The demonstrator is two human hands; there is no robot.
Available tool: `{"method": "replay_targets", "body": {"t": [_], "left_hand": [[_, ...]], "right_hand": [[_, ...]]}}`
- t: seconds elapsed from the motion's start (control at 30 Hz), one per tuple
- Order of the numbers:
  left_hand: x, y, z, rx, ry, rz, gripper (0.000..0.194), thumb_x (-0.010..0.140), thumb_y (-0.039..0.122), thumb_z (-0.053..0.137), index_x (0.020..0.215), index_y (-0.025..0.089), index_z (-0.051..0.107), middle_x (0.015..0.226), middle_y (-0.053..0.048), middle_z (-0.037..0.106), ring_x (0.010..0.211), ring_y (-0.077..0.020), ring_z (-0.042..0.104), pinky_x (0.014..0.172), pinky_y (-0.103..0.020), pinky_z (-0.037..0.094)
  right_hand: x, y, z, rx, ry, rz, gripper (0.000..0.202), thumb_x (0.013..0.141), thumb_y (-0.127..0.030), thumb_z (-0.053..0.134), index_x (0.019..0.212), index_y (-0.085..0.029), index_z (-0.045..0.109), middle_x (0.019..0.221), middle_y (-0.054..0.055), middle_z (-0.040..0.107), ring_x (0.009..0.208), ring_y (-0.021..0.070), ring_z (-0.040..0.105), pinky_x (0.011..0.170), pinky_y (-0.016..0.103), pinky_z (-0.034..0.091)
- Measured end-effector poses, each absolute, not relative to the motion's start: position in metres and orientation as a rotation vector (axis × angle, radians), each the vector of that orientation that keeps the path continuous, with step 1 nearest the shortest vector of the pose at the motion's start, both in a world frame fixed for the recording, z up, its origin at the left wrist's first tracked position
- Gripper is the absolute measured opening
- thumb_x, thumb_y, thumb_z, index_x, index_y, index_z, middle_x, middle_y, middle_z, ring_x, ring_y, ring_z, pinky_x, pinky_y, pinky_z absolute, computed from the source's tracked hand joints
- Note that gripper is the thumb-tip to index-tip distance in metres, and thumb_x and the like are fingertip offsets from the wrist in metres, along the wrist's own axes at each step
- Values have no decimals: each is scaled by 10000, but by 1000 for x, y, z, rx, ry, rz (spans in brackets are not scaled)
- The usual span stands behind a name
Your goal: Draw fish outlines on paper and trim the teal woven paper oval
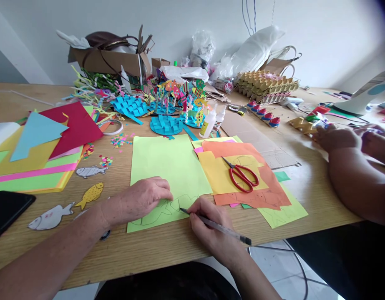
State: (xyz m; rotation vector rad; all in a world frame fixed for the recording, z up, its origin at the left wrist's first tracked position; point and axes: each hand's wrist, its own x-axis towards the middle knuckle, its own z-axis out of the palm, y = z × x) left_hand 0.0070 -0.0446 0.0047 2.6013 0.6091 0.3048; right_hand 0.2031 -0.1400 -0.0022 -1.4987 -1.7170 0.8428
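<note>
My left hand [147, 196] lies flat on a light green paper sheet [170, 166] near the table's front edge, fingers pressing it down beside a traced fish outline [162, 212]. A pen [217, 226] sits in my right hand [211, 225], its tip touching the green sheet at the outline. Red-handled scissors [242, 174] rest on yellow and orange sheets [261, 187] just right of the green one.
A stack of coloured paper [39, 158] and a black phone [6, 210] lie at the left, with paper fish cutouts [90, 193] nearby. Glue bottles [208, 123], blue paper crafts [165, 125], egg cartons [267, 83] and boxes stand behind. Another person's arms [351, 166] work at the right.
</note>
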Motion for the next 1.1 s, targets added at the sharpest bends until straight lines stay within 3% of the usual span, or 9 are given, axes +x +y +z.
{"method": "replay_targets", "body": {"t": [0.13,0.33,0.53,0.67,0.87,1.1], "left_hand": [[8,-44,4,2600,609,319,469,679,-82,354,905,176,673,886,-36,640,850,-156,573,759,-242,444],[7,-46,6,2595,625,309,455,707,-73,355,911,183,672,875,-31,639,848,-155,571,753,-239,445],[7,-45,6,2594,619,319,459,705,-77,356,917,175,675,872,-34,636,848,-153,569,754,-231,442],[7,-45,4,2599,608,331,453,700,-78,367,915,177,674,877,-33,636,852,-153,571,760,-227,439],[7,-44,5,2592,622,319,481,676,-86,352,919,176,674,884,-32,637,858,-152,568,773,-230,439],[6,-45,5,2580,618,304,476,682,-76,346,919,179,671,898,-32,632,874,-151,563,781,-237,436]], "right_hand": [[203,-140,-2,-1491,-1716,863,107,730,-118,454,673,-203,488,506,-68,429,446,86,381,436,186,309],[201,-137,-7,-1556,-1657,852,78,800,-181,466,781,-203,538,580,-33,594,507,114,523,490,205,389],[201,-136,-11,-1582,-1709,820,94,811,-178,474,814,-206,564,632,-26,636,543,118,560,514,208,403],[200,-136,-10,-1573,-1714,790,94,796,-164,468,786,-204,553,596,-36,601,513,110,534,498,202,389],[201,-138,-2,-1532,-1726,770,100,724,-127,456,676,-207,494,498,-70,431,442,91,412,445,185,334],[203,-141,-1,-1523,-1731,843,114,692,-107,432,647,-203,473,507,-63,420,457,90,385,436,182,306]]}}
